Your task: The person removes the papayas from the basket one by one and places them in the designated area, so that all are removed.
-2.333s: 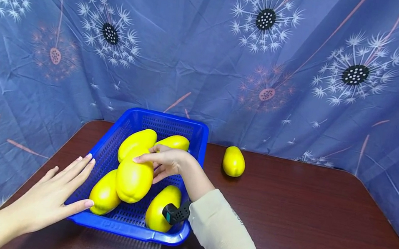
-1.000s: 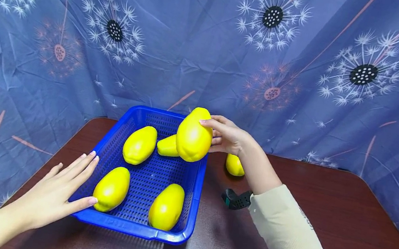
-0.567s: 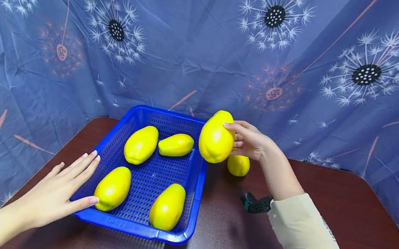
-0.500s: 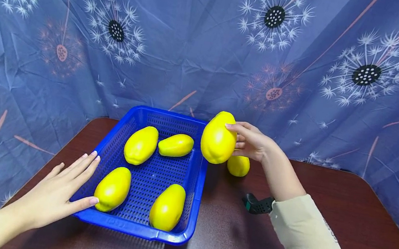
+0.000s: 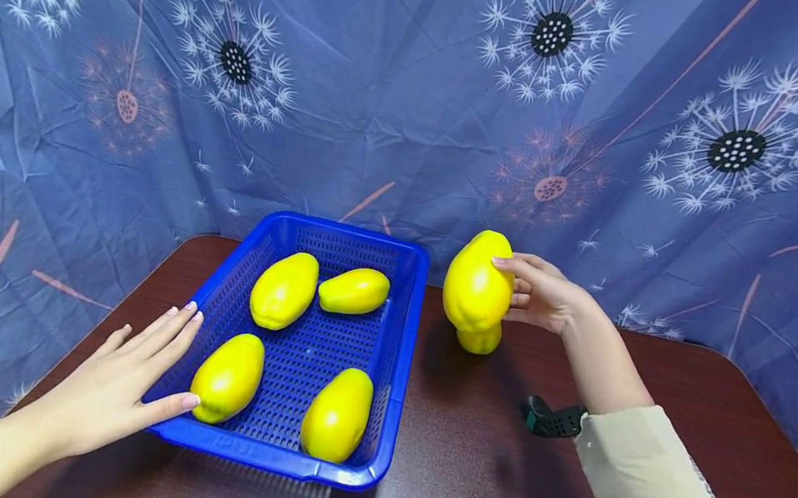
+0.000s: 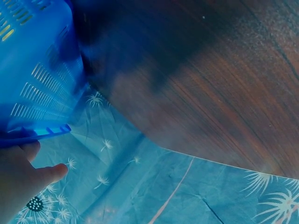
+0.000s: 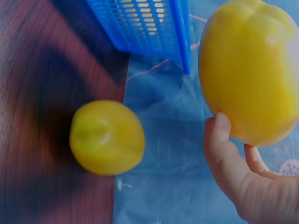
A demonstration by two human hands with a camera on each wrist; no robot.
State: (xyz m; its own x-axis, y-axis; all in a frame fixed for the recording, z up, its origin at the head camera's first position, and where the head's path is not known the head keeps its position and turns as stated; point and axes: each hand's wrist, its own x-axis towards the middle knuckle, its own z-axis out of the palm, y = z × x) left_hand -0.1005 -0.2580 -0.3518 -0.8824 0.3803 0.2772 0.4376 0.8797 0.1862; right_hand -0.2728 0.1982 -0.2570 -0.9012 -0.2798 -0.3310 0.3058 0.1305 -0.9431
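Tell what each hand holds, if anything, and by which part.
The right hand grips a yellow fruit by its right side in the head view. The left hand holds nothing; it touches the blue basket's rim.

Bright head view, tabletop [image 5: 460, 476] glare, soft shadows

The head view looks forward and down from above the near side of the table [image 5: 475, 478], far enough back to take in the left hand [image 5: 116, 388], the right hand [image 5: 544, 295], the basket [image 5: 251, 450] and the cloth [image 5: 407, 73] behind. The left wrist view sits close beside the basket's outer wall and is turned over (table above, cloth below). The right wrist view, also close, lies sideways, the table's edge running nearly upright; it shares the held fruit [image 5: 477, 285], the loose fruit [image 5: 477, 343] and part of the basket with the head view.
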